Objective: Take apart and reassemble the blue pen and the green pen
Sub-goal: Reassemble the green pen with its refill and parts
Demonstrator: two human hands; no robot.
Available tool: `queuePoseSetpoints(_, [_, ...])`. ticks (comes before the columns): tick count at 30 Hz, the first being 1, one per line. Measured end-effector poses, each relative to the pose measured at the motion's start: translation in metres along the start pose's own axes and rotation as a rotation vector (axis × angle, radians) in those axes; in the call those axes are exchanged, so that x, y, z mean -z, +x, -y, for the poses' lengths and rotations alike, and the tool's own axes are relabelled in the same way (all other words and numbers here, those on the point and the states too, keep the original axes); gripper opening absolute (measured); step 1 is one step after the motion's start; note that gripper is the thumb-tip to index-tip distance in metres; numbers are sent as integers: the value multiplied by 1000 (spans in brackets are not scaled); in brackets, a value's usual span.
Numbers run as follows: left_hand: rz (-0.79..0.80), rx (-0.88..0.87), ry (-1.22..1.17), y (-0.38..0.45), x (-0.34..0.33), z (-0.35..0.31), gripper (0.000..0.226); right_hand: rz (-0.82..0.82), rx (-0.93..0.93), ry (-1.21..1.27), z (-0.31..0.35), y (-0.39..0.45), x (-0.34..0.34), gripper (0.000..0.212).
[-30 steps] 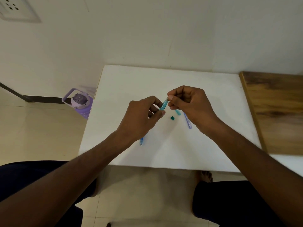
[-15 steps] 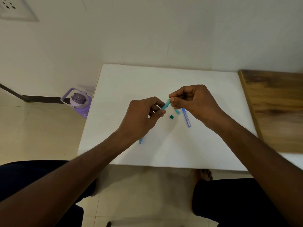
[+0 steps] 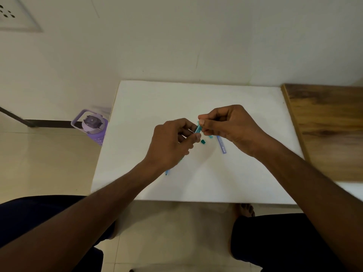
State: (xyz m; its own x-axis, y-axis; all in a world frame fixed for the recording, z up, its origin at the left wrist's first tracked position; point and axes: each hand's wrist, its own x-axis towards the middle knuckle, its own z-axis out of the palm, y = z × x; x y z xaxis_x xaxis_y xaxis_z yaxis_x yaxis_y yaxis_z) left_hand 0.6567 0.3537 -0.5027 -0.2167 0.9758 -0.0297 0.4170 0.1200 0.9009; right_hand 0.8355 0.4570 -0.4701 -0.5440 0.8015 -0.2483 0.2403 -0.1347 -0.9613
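Above the middle of the white table [image 3: 149, 107], my left hand [image 3: 172, 144] and my right hand [image 3: 231, 128] meet on a teal-green pen barrel [image 3: 197, 128]. The left hand grips its lower part, and the right hand's thumb and forefinger pinch its upper end. A small dark green end piece [image 3: 203, 142] lies on the table just below the hands. A teal piece [image 3: 210, 136] pokes out from under the right hand. The blue pen barrel [image 3: 221, 144] lies flat under the right hand. A thin blue tip [image 3: 167, 172] sticks out beneath my left wrist.
A purple water bottle [image 3: 92, 126] stands on the tiled floor to the left of the table. A wooden surface [image 3: 330, 130] adjoins the table on the right. The wall runs along the table's far edge. My knees and a foot show below the near edge.
Both hands stay together on the green barrel with only small finger shifts. The loose parts on the table have not moved.
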Motion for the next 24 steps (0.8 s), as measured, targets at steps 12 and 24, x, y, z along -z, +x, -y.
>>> queuePoseSetpoints(12, [-2,-93,293,21,-8,-11,19,-278,-128,-31,7,14,50,17])
queuePoseSetpoints(24, [69,-43,627,21,-39,4,32,-243,-270,-844,-35,26,50,40])
